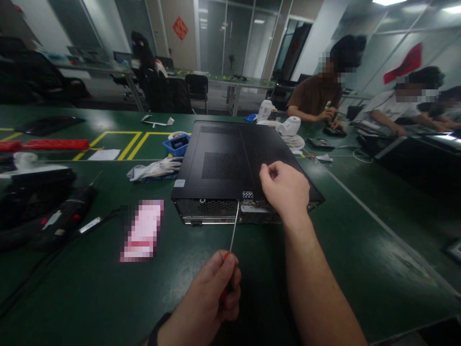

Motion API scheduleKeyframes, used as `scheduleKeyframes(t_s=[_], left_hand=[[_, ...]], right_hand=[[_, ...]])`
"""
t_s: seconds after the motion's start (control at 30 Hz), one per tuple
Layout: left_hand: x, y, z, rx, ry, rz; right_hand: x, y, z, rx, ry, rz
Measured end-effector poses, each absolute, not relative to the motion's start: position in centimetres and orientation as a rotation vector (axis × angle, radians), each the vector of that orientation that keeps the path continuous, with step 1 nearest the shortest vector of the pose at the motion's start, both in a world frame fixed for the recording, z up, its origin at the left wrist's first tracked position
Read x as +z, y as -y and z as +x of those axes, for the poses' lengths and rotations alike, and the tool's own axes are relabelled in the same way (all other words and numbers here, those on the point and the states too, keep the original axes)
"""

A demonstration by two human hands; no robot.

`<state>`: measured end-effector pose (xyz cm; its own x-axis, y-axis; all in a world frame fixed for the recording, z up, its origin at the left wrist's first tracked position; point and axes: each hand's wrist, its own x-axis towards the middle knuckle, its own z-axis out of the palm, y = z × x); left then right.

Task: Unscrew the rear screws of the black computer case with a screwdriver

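Note:
A black desktop computer case (223, 139) lies flat on the green table, its rear panel facing me. My left hand (216, 288) is closed around the red handle of a screwdriver (234, 233). The long shaft points away from me, and its tip meets the upper edge of the rear panel near the middle. On the right part of the case's top rests my right hand (286, 190), fingers curled in; whether anything small is inside them is hidden.
Left of the case are white work gloves (156, 169), a blue bin (176, 143), a blurred pink item (144, 230) and a black power tool (68, 206) with a cable. White fans (290, 126) stand behind at right. Co-workers sit at the far right side.

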<state>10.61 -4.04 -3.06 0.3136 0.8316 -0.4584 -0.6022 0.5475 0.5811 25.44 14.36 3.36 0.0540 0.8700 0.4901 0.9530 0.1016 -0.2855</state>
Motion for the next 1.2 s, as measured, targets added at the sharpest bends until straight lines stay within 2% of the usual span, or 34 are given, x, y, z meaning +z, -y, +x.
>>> scheduleKeyframes(t_s=[1.2], left_hand=[[-3.10,4.03,10.60,0.995,-0.820,0.320]], right_hand=[[3.23,-14.40,25.41,-0.228,1.819,-1.775]])
